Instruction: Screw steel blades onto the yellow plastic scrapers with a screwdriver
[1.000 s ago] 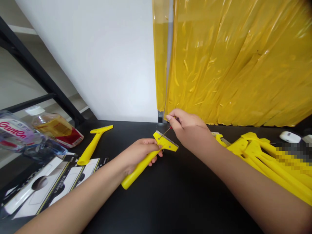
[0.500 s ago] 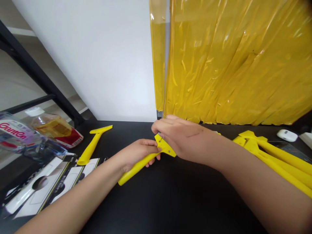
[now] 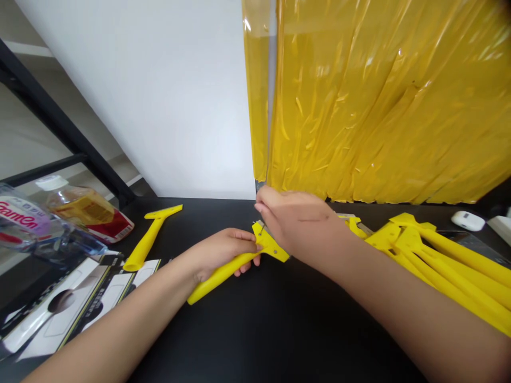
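Observation:
My left hand (image 3: 227, 252) is closed around the neck of a yellow plastic scraper (image 3: 219, 280), whose handle slants down to the left. Two screws show on the scraper's wide head, which points right. My right hand (image 3: 297, 218) is closed over the far side of that head. From under its fingers a thin metal shaft (image 3: 262, 229) reaches the upper screw; the rest of this tool is hidden in the palm. A second yellow scraper (image 3: 150, 239) lies to the left, partly on printed packaging.
Several yellow scrapers (image 3: 415, 244) are piled at the right on the black table (image 3: 287, 330). At the left are a water bottle (image 3: 27, 221), an amber-liquid bottle (image 3: 90, 207) and printed cardboard packages (image 3: 75, 303). A white earbud case (image 3: 468, 220) sits far right. Yellow film (image 3: 379, 106) stands behind.
My right hand has rolled at the wrist, and its fingers have shifted slightly over the scraper's head. My left hand keeps its hold, with the scraper a little further left and lower.

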The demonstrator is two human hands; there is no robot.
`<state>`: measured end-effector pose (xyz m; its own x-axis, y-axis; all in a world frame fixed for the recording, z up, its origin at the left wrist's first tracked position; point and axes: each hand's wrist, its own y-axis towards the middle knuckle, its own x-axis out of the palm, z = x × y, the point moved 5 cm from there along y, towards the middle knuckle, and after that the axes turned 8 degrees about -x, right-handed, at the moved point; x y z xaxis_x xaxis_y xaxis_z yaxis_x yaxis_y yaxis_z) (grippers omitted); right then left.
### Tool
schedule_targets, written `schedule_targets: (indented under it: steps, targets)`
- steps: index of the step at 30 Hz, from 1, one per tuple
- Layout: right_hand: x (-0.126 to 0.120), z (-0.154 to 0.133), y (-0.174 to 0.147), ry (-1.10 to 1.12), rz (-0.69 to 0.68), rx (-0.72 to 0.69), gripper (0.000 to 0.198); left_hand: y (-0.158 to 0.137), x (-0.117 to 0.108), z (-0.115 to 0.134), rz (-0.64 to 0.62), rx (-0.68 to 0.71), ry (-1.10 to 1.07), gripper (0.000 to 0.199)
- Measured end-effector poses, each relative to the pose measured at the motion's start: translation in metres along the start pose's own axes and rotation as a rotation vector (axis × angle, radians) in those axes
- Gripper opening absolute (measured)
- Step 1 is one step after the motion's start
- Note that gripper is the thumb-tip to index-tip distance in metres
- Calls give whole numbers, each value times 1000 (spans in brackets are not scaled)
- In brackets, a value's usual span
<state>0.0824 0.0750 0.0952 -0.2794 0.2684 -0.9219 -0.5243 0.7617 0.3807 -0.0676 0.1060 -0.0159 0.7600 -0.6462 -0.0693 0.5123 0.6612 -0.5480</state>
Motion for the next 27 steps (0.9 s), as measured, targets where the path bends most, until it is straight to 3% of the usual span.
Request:
schedule_targets:
  steps: [3,6,11,15,27]
  targets:
    - [0,-2,-1,10,22,-36,19,-1,1,2,-6,14,-1,20]
    - [0,0,-2,-37,52,36,21,-1,2,3,-9,21,3,19]
    - [3,-3,-1,3,32,-1,21,-2,2,4,3,17,12,21]
    - [3,-1,-1,-36,45,101,19,-2,2,3,11,7,17,23]
    - [-3,0,0,79,2,100,12,-3,2,4,30,-5,25,22]
